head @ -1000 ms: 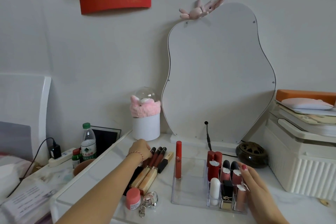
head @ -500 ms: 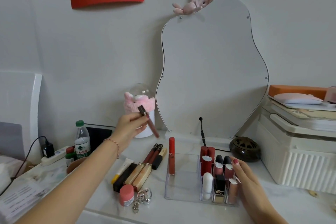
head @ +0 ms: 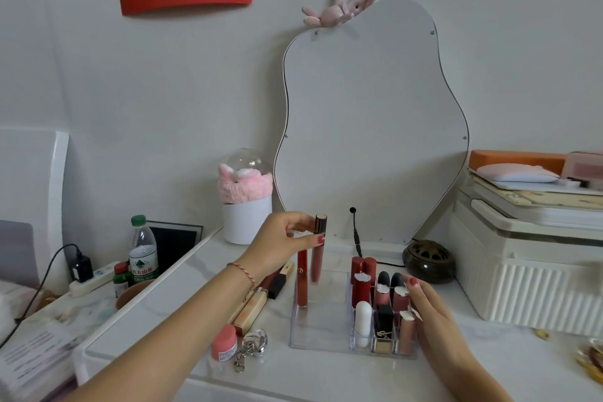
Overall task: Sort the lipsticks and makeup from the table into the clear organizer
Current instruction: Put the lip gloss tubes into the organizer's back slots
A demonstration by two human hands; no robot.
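Now pinched upright by its dark cap between left hand [head: 282, 240] thumb and forefingers: a mauve lip gloss tube [head: 317, 249], lower end dipping into the open left bay of the clear organizer [head: 321, 341], just right of the red lip gloss tube [head: 302, 277] already standing there against the bay's left wall. Half a second ago held tilted and high, up by the white cup with the pink plush band [head: 247, 206]; a second ago not lifted at all, hand down on the row of tubes lying on the white table [head: 326, 375]. Meaning for the task: carry done, placing under way, release not yet made; bottom contact with the bay floor hard to tell through the clear wall. Below and left of the grip, left behind on the table: gold-capped concealer tubes [head: 251, 312], a black and gold lipstick [head: 280, 279], a small pink jar [head: 224, 343] and a keyring [head: 251, 347]. Right of the grip, lying flat and straight-fingered against the organizer's right wall, holding nothing: right hand [head: 439, 323], much as in both earlier frames, apparently steadying the box beside the filled small compartments of upright lipsticks [head: 380, 302]. Likely risk: a tall thin tube toppling in a wide bay unless leaned on its red neighbour
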